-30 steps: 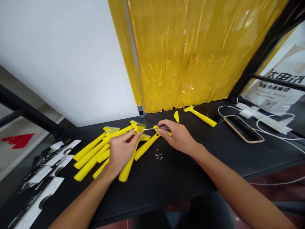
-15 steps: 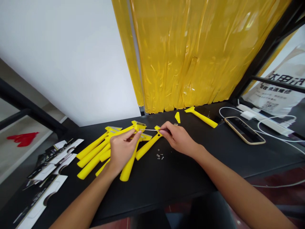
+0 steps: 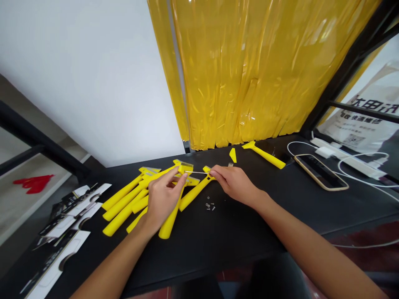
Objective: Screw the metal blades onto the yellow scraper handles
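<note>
My left hand [image 3: 165, 193] is closed around a yellow scraper head [image 3: 183, 169], pinched between thumb and fingers. Whether the handle [image 3: 170, 218] below belongs to that head I cannot tell. Between the fingers of my right hand [image 3: 232, 180] is a thin screwdriver [image 3: 198, 172]; its grip end is hidden. Its metal shaft points left, the tip at the yellow head. Several yellow scrapers [image 3: 123, 203] lie in a pile under and left of my left hand. Another scraper [image 3: 195, 193] lies between my hands, near some small screws and nuts [image 3: 209, 204].
A loose yellow piece [image 3: 233, 155] and a separate scraper [image 3: 268, 155] lie at the back of the black table [image 3: 243, 245]. To the right are a phone [image 3: 321, 172], white cables and a power strip [image 3: 352, 160]. Printed card sleeves [image 3: 67, 253] lie at left.
The yellow head in my left hand has tilted slightly, with the screwdriver shaft still against it. Both hands stay in nearly the same place; the whole view has shifted a little.
</note>
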A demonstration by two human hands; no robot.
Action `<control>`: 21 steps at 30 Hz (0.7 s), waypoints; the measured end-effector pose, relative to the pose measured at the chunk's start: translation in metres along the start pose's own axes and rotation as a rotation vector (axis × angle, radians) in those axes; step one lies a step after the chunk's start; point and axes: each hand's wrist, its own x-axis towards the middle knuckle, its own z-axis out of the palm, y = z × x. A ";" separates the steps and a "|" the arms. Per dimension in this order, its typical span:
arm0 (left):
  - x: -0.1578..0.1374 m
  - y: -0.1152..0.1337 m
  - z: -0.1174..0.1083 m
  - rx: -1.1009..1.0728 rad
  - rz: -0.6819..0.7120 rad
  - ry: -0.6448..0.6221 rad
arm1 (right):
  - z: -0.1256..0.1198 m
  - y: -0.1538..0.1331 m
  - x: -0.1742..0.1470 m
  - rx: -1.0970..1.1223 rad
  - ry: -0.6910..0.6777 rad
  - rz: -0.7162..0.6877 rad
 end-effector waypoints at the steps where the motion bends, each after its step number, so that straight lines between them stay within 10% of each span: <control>1: -0.001 0.000 0.000 0.001 0.006 0.001 | 0.000 -0.001 0.000 0.007 0.005 -0.003; 21: -0.001 0.000 0.002 0.041 0.050 0.012 | 0.001 -0.010 -0.003 0.157 0.033 -0.039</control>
